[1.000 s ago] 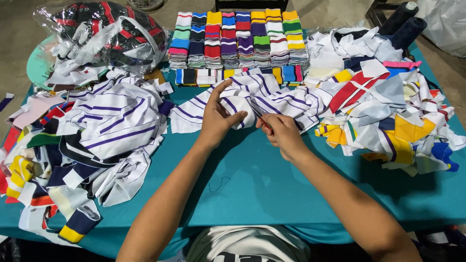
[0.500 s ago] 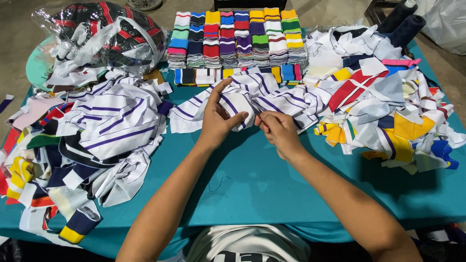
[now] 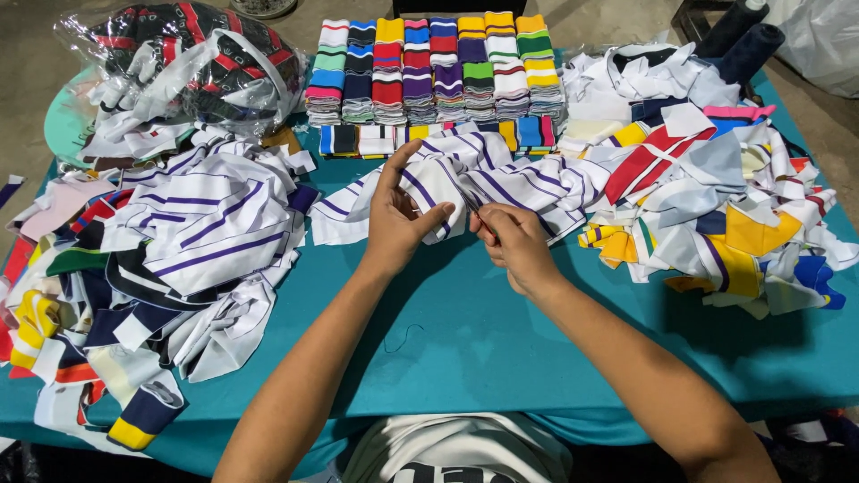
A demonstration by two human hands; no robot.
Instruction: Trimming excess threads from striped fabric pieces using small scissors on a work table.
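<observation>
Pinching white purple-striped knit strip [image 3: 501,183] between left hand [image 3: 398,219] and right hand [image 3: 514,241]; best held taut, pulling toward three o'clock.

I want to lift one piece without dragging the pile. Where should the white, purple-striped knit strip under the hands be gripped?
Probably pinch the striped strip at its near edge, coming from the person's side. There it lies flat on the teal table, clear of the mixed scrap pile.
</observation>
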